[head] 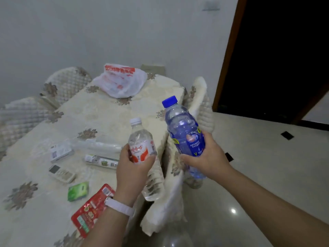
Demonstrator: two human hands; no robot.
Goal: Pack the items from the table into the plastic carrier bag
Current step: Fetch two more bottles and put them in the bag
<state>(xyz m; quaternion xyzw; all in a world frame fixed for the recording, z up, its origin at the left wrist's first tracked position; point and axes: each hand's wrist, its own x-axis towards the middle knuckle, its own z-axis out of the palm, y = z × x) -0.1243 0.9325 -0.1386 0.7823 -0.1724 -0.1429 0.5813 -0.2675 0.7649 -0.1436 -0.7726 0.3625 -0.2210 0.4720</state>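
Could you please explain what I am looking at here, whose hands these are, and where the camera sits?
There is no machine here. A person wears one wide-angle camera on the head, looking forward and down, so the two hands are that person's own.

The left hand, with a white wristband, holds a clear bottle with a white cap and a red and white label. The right hand holds a blue bottle with a blue cap. Both bottles are lifted near the table's edge.

The table has a flowered cloth. At its far end lies the white carrier bag with red print. Nearer lie a remote, a white box, a long narrow box, a green packet, a red pouch and some clear plastic wrapping. Padded chairs stand around it.
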